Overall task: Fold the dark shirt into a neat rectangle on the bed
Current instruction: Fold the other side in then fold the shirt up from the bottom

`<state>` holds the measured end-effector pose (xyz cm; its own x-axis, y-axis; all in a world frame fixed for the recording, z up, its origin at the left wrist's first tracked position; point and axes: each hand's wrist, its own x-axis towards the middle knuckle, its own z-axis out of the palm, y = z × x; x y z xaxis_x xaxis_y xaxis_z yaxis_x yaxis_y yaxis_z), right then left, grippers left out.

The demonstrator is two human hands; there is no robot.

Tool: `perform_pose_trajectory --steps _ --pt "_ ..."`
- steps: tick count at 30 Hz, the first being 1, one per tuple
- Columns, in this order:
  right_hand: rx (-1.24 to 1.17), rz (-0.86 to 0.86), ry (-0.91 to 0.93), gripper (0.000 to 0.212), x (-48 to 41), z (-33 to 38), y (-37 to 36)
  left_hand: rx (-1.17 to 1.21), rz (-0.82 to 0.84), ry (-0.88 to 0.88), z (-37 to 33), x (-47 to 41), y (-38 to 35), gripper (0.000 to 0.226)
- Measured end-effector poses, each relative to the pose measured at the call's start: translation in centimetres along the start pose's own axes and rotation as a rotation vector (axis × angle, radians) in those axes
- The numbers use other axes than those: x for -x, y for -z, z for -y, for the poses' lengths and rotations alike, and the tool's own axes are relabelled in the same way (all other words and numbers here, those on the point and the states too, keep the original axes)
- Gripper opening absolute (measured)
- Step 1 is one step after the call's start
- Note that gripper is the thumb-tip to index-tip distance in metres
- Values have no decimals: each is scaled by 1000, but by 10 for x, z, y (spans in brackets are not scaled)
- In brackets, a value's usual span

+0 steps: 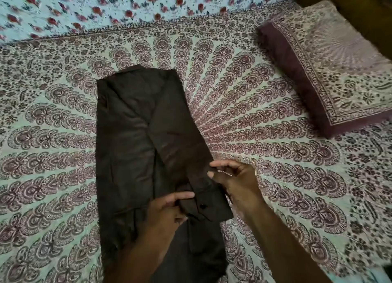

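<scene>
The shirt [135, 147] lies flat on the bed [265, 155], folded lengthwise into a long dark strip that runs from near the viewer up toward the far edge. A sleeve [180, 147] is laid diagonally across the shirt, slanting from the shirt's upper middle down to its right edge. The sleeve's cuff [212, 206], with one dark button [203, 206] visible, overhangs the shirt's right edge and rests partly on the bed.

The left hand [167, 212] is over the shirt's lower middle, thumb and fingers closed on a bunch of fabric just left of the cuff. The right hand [235, 176] sits at the shirt's right edge, just above the cuff, thumb and fingertips pinched at the sleeve's edge; the frame is soft there, so actual contact with the cloth appears likely but is not certain.

A pillow [331, 70] lies well right of the shirt, up toward the far right corner of the bed, apart from the shirt. A floral cloth [127, 4] runs along the bed's far edge, beyond the shirt's top end.
</scene>
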<state>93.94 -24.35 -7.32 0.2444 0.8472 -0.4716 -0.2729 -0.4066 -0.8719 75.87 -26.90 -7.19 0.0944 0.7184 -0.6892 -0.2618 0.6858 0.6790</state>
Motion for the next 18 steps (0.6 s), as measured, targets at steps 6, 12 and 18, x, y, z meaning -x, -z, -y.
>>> perform_pose_trajectory --steps 6,12,18 --pt "183 -8 -107 33 18 -45 26 -6 -77 111 43 7 21 42" --pt "313 120 -247 58 35 -77 32 -298 -275 77 80 -3 31 31" --pt "458 156 -210 65 27 -98 27 -577 -338 13 86 0 34 18"
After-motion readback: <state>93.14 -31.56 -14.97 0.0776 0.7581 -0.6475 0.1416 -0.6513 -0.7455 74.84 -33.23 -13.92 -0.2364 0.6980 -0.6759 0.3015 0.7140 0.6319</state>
